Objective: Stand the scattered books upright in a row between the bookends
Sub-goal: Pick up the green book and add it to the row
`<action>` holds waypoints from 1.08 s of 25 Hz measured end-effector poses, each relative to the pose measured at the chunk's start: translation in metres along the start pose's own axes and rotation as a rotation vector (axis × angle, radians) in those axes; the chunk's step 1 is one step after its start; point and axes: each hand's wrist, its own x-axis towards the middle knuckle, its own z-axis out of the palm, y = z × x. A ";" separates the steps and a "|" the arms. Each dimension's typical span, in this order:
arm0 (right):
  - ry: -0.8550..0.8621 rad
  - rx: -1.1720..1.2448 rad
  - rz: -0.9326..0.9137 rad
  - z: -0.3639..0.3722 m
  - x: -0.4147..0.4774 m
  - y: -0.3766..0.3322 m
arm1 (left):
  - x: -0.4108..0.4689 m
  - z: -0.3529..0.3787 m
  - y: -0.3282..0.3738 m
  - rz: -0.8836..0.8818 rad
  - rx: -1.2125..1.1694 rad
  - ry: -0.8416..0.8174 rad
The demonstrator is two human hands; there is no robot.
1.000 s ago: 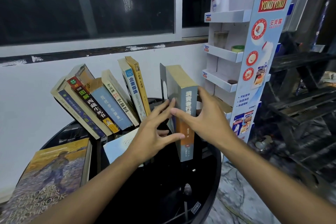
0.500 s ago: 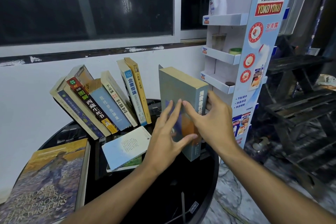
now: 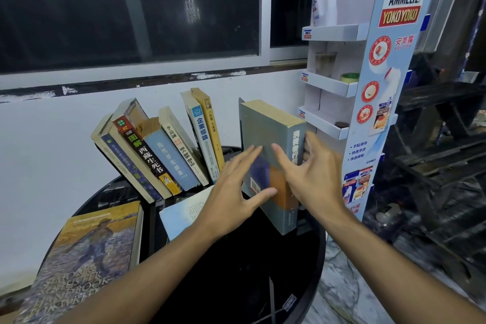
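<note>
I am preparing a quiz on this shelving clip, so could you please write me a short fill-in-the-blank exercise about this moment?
1. Both hands are on the thick grey book, which stands ____ on the round table.
2. The row of books by the wall leans to the ____.
3. The large yellow book at the table's near edge lies ____.

Missing words: upright; left; flat
</note>
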 end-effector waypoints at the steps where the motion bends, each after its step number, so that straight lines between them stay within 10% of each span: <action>1: -0.001 -0.011 -0.007 0.001 0.002 -0.003 | 0.004 -0.008 -0.002 0.012 0.037 0.011; 15: 0.040 -0.027 -0.067 0.036 0.038 -0.028 | 0.091 -0.106 -0.033 0.040 0.582 0.081; 27: -0.016 -0.053 -0.085 0.062 0.057 -0.033 | 0.121 -0.127 -0.049 -0.074 0.563 -0.032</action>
